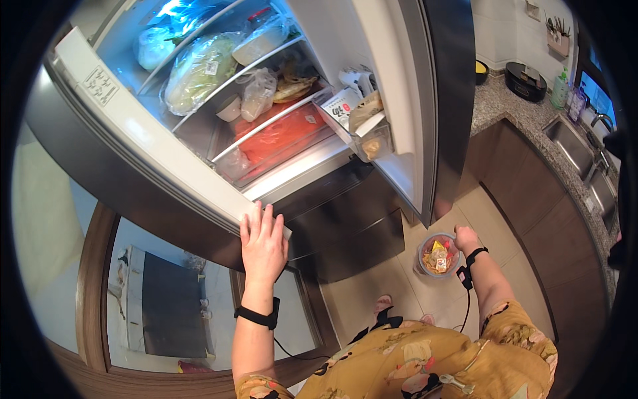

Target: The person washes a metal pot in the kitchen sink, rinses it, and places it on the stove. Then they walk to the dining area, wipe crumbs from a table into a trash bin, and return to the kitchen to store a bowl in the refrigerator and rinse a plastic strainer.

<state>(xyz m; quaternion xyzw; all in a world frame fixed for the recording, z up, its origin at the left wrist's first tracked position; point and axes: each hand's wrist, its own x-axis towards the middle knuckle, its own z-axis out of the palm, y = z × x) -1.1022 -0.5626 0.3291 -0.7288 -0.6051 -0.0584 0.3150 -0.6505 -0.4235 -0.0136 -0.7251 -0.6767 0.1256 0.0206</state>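
My left hand (263,239) lies with spread fingers on the white inner edge of the left refrigerator door (199,192). My right hand (467,238) is curled, beside the rim of a round bin (423,272) holding wrappers and scraps. Whether that hand touches the rim is not clear. Both doors of the refrigerator stand open, the right door (451,99) just beyond my right hand. On the shelves are a wrapped leafy cabbage (199,75), a knotted plastic bag (258,95) and a white tub (229,107). A red plastic bag (279,132) fills the lower drawer.
A door bin (371,142) holds a white box (341,107) and packets. On the right, a granite counter (491,107) carries a black appliance (526,82), soap bottles (560,92) and a double sink (570,144). A wood-framed glass door (94,289) is at left.
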